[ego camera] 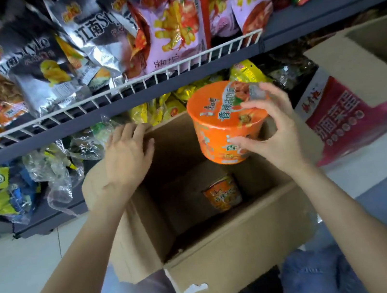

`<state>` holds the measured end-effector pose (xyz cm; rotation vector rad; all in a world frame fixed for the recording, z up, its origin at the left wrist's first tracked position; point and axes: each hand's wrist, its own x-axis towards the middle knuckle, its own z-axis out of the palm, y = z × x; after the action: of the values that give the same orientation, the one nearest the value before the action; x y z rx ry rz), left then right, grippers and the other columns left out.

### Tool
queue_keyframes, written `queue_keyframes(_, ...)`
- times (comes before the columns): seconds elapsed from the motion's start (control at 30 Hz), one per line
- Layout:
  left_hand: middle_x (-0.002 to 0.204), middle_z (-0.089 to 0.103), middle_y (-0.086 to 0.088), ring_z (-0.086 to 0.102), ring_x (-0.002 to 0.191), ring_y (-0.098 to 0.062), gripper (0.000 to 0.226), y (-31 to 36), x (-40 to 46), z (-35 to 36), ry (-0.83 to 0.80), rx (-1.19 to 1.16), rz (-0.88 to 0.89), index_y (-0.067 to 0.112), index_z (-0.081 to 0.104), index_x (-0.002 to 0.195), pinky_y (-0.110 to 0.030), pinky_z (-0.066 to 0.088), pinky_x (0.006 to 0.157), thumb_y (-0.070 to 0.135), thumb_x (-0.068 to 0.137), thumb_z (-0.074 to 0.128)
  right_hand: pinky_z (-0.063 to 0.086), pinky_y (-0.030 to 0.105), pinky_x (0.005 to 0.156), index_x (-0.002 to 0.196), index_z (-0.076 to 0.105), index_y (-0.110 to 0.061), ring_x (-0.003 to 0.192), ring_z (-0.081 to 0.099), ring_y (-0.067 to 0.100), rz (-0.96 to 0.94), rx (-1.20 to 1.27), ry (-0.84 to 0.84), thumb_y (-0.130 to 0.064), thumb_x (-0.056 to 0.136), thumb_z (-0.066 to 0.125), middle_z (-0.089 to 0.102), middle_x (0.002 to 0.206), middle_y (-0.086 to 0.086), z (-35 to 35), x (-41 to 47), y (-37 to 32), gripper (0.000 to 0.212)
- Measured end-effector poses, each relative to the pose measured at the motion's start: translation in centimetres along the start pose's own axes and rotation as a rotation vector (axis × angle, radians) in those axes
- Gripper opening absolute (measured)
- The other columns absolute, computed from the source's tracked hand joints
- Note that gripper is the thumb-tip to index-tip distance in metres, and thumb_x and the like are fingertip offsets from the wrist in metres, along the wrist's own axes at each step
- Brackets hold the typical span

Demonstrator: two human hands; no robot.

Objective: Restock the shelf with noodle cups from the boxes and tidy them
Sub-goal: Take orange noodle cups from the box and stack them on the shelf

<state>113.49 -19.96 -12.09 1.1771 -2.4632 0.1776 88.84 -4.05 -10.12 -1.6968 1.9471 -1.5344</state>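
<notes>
Snack bags crowd the grey shelf (pixel 319 17) above me, silver chip bags (pixel 33 70) on the left and pink ones (pixel 176 27) toward the middle, all leaning against a white wire rail (pixel 113 93) along the shelf's front edge. On the lower level, yellow packets (pixel 156 109) and clear-wrapped packs (pixel 46 167) sit behind the cardboard box (pixel 229 249) that stands open between my knees. My left hand (pixel 125 154) lies flat on the box's upright left flap, fingers straight and spread over its top edge, holding nothing. My right hand (pixel 273 131) grips an orange noodle cup (pixel 224 126) above the box's far right corner; the thumb presses the cup's side low down and the fingers curl over the lid's rim at the right, so the cup tilts with its lid facing me. Down inside the box, a second orange cup (pixel 222 193) lies on its side against the far wall, near the bottom. To the right, a red and white printed carton (pixel 343 107) stands on the pale floor (pixel 17 270), with another plain brown box (pixel 378 41) behind it. My jeans (pixel 317 276) show below the open box
</notes>
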Motion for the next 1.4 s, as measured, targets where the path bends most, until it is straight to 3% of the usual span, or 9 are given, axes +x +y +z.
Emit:
queue_keyframes(0.13, 0.106, 0.058, -0.014, 0.053, 0.098, -0.037, 0.035, 1.2, -0.7, 0.6, 0.036, 0.02, 0.041, 0.01, 0.058, 0.115, -0.045, 0.043, 0.083, 0.025, 0.084, 0.054, 0.034, 0.003, 0.094, 0.12, 0.055, -0.018, 0.126, 0.031, -0.017, 0.186, 0.098, 0.192, -0.046, 0.069, 0.074, 0.031, 0.148, 0.011, -0.5, 0.0, 0.8, 0.061)
queue_keyframes(0.27, 0.102, 0.062, -0.006, 0.055, 0.093, -0.029, 0.034, 4.3, -0.5, 1.6, 0.006, -0.105, 0.173, 0.016, 0.061, 0.112, -0.037, 0.045, 0.077, 0.03, 0.086, 0.046, 0.039, 0.003, 0.089, 0.125, 0.052, -0.022, 0.124, 0.028, -0.022, 0.247, 0.141, 0.157, -0.041, 0.071, 0.08, 0.027, 0.151, 0.002, -0.1, -0.2, 1.4, 0.064)
queue_keyframes(0.53, 0.111, 0.062, -0.003, 0.056, 0.102, -0.026, 0.039, 4.1, 3.8, -0.5, 0.085, -0.392, -0.019, 0.014, 0.062, 0.112, -0.04, 0.046, 0.087, 0.038, 0.085, 0.048, 0.044, 0.033, 0.103, 0.118, 0.056, -0.03, 0.135, 0.034, 0.001, 0.026, 0.148, 0.091, -0.053, 0.067, 0.075, 0.033, 0.147, -0.002, -1.4, 2.9, -1.2, 0.059)
queue_keyframes(0.63, 0.124, 0.058, 0.007, 0.055, 0.113, -0.011, 0.055, 4.5, 7.9, -4.2, -0.07, -0.81, -0.107, 0.022, 0.053, 0.128, -0.035, 0.044, 0.097, 0.053, 0.083, 0.053, 0.045, 0.044, 0.102, 0.117, 0.056, -0.036, 0.136, 0.035, 0.01, -0.039, 0.182, 0.129, -0.06, 0.066, 0.074, 0.033, 0.148, -0.003, -2.4, 6.9, -3.4, 0.059)
queue_keyframes(0.8, 0.133, 0.05, 0.014, 0.053, 0.118, -0.002, 0.079, 7.0, 14.3, -12.0, -0.171, -1.173, 0.056, 0.034, 0.034, 0.14, -0.025, 0.046, 0.096, 0.05, 0.072, 0.071, 0.044, 0.05, 0.1, 0.12, 0.051, -0.034, 0.13, 0.044, 0.018, -0.213, 0.244, 0.25, -0.052, 0.07, 0.078, 0.047, 0.135, -0.003, -4.8, 15.2, -7.6, 0.06)
queue_keyframes(0.9, 0.126, 0.054, 0.017, 0.055, 0.11, 0.003, 0.086, 8.9, 18.2, -14.9, -0.023, -1.067, 0.129, 0.03, 0.029, 0.143, -0.017, 0.047, 0.09, 0.043, 0.073, 0.077, 0.044, 0.045, 0.102, 0.136, 0.036, -0.025, 0.13, 0.045, 0.015, -0.249, 0.341, 0.29, -0.044, 0.07, 0.081, 0.045, 0.139, -0.001, -6.4, 19.6, -9.7, 0.082)
queue_keyframes(1.03, 0.128, 0.054, 0.014, 0.055, 0.112, -0.004, 0.095, 12.0, 24.4, -16.5, 0.212, -0.925, 0.165, 0.021, 0.027, 0.144, -0.03, 0.045, 0.096, 0.06, 0.07, 0.071, 0.032, 0.027, 0.111, 0.151, 0.005, -0.025, 0.138, 0.03, 0.004, -0.218, 0.3, 0.353, -0.047, 0.074, 0.076, 0.025, 0.154, -0.004, -9.0, 24.8, -11.0, 0.107)
queue_keyframes(1.17, 0.132, 0.052, 0.004, 0.054, 0.115, -0.015, 0.077, 14.5, 30.1, -16.5, 0.424, -0.693, 0.195, 0.017, 0.032, 0.144, -0.036, 0.047, 0.092, 0.052, 0.082, 0.063, 0.03, 0.006, 0.102, 0.151, 0.013, -0.017, 0.131, 0.035, 0.004, -0.133, 0.233, 0.485, -0.044, 0.078, 0.074, 0.036, 0.146, -0.003, -11.5, 29.8, -9.8, 0.099)
queue_keyframes(1.4, 0.138, 0.046, 0.0, 0.039, 0.127, -0.023, 0.049, 12.8, 31.1, -13.3, 0.321, -0.014, 0.091, 0.023, 0.04, 0.138, -0.038, 0.029, 0.101, 0.038, 0.092, 0.05, 0.012, 0.041, 0.119, 0.151, -0.012, -0.006, 0.147, 0.005, 0.025, 0.008, -0.1, 0.387, -0.054, 0.09, 0.053, -0.003, 0.16, 0.014, -9.5, 36.2, -7.4, 0.101)
